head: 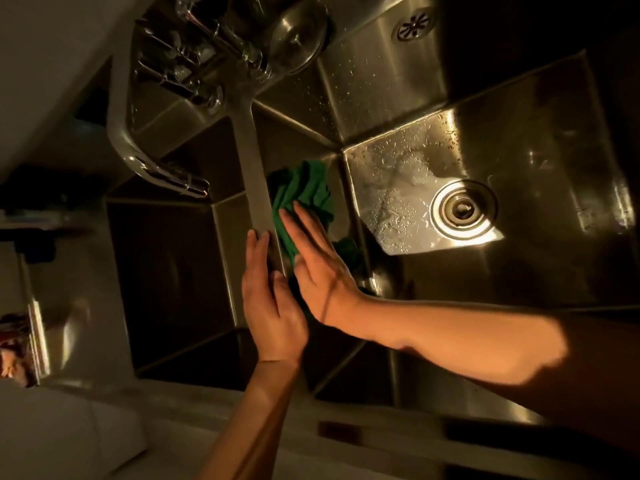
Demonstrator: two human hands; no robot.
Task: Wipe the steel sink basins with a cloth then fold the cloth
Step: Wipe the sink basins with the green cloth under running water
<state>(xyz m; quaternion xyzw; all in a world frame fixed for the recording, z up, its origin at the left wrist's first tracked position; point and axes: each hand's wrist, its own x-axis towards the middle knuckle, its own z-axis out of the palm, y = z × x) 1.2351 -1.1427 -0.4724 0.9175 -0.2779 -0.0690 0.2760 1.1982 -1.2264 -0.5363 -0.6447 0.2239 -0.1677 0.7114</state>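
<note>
Under right hand, cloth half-hidden.

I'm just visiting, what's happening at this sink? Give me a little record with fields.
place: steel double sink, dimly lit
cloth: green cloth, bunched against the right basin's wall beside the divider
right hand: flat fingers press the cloth
left hand: straight fingers rest on the divider
drain: in the right basin, droplets around it
faucet: spout over the left basin
folding: not yet done

Dim amber light falls on a pale counter and chrome faucet.
</note>
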